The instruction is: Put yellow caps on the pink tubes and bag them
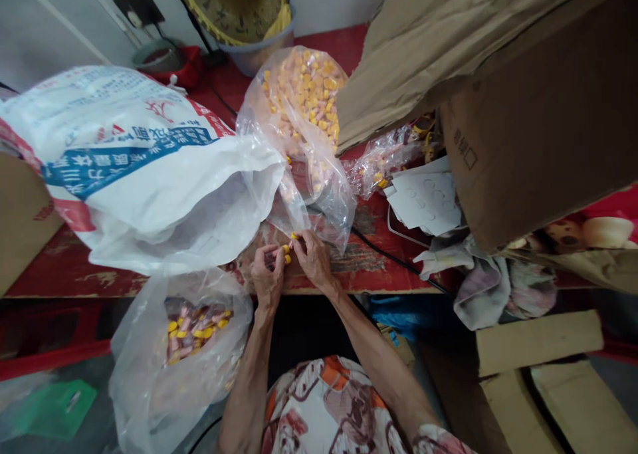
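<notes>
At the red table's front edge my left hand (268, 276) is closed around a few small pink pieces with yellow ends (286, 258). Just beside it, my right hand (314, 260) pinches another small yellow-ended piece (294, 236) between thumb and fingers. Beyond my hands lies a clear plastic bag (343, 188), its upper part full of yellow-and-pink pieces (316, 85). Below and left of my left hand hangs an open translucent bag (134, 374) with more such pink and yellow pieces (197, 331) inside.
A large white printed sack (149, 201) covers the table's left side. On the right lean big cardboard boxes (543, 115), near white papers (423, 198) and a grey cloth (483, 291). A black cable (383, 259) crosses the red table (361, 278). A straw hat (234, 2) sits behind.
</notes>
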Tool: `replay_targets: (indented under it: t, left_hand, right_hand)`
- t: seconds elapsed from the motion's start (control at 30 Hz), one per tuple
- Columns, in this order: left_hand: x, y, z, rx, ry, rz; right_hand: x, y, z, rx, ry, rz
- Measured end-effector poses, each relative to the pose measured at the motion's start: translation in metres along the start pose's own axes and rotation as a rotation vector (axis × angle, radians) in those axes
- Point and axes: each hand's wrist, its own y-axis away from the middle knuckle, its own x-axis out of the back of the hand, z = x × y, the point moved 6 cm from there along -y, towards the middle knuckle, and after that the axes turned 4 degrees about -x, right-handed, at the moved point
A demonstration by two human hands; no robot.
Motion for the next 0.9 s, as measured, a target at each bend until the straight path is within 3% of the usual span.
replay_targets:
  t: [0.9]
  left_hand:
    - [-0.0010, -0.0002, -0.0050, 0.009, 0.012, 0.001]
  right_hand:
    - [0.0005, 0.0000, 0.0004, 0.009, -0.005, 0.003]
